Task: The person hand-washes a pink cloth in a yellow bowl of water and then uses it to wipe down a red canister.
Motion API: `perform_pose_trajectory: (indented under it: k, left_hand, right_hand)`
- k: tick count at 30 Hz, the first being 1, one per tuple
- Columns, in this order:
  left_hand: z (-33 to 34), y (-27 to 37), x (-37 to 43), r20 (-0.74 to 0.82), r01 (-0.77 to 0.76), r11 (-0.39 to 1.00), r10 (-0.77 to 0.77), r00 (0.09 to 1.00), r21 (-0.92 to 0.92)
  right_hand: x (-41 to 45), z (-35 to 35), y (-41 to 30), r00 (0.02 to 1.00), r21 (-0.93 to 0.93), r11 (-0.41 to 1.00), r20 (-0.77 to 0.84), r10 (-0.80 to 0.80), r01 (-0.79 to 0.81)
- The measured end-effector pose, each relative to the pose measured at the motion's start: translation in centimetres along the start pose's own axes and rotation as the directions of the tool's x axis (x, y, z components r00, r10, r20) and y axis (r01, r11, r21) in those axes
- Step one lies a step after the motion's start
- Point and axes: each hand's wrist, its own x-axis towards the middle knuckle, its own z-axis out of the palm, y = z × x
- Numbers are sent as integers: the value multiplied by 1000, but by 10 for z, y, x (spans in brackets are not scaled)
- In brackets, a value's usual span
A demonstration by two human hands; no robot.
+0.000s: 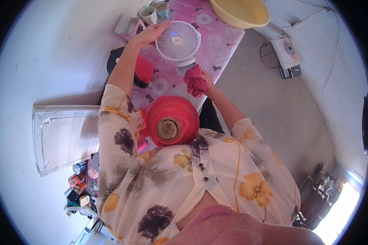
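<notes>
A small white fan (178,41) with a round slatted grille stands on a table with a pink flowered cover (202,39). My left hand (152,32) is at the left edge of the grille, fingers along its rim; how firmly it grips is hard to tell. In my right hand (207,81) is a bunched dark pink cloth (196,81), held against the fan's base (185,66). Nearer my chest stands a red thermos flask (187,122) with a cork stopper (167,129), seen from above.
Two mugs (148,15) and a small box (130,27) stand at the far left beside the wall. A red and black object (144,70) lies below my left forearm. A yellow basin (242,12) sits at the table's far right corner.
</notes>
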Motion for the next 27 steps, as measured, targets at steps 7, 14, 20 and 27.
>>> perform_pose_trajectory:
  k: [7, 14, 20, 27]
  left_hand:
    - [3, -5, 7, 30, 3, 999, -1, 1000, -53]
    - [3, -20, 20, 19, -17, 1000, 16, 1000, 12]
    - [-10, -49, 44, -25, -226, 961, 233, 972, 159]
    - [-26, -70, 51, -82, -57, 961, 82, 993, 271]
  right_hand:
    - [1, -4, 5, 1000, -14, 1000, -28, -5, 5]
    - [-8, -5, -5, 992, 24, 993, 43, 115, -116]
    - [-45, -63, 22, 955, 254, 927, 183, 234, -276]
    - [-84, -70, 30, 976, 512, 831, 127, 177, -217]
